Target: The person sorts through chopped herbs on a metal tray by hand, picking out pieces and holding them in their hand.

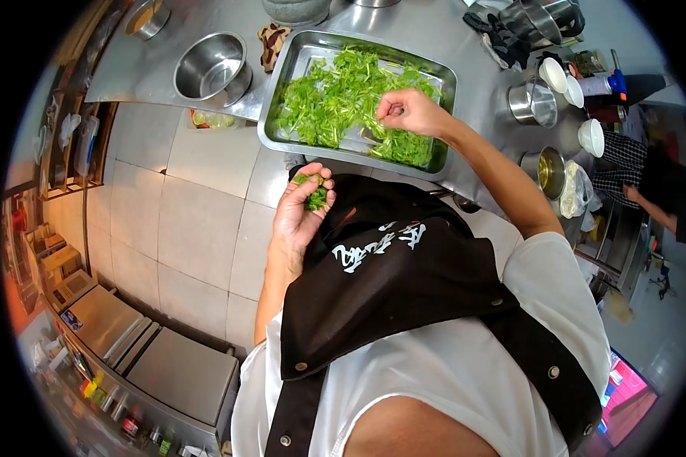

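A rectangular metal tray (280,143) holds a loose layer of chopped leafy greens (324,103), with pale stems mixed among the leaves. Over the tray's right half is my right hand (413,112), its fingertips drawn together in a pinch. What lies between those fingertips, if anything, is too small to make out. My left hand (297,215) is palm up in front of the tray's near edge, fingers curled around a small bunch of chopped greens (316,198).
Left of the tray on the steel counter (141,72) stand a metal bowl (212,68) and a camouflage-patterned cloth (272,46). To the right are a metal pot (532,104), white bowls (591,138) and a pot of yellowish liquid (545,169). Another person (652,175) stands at far right.
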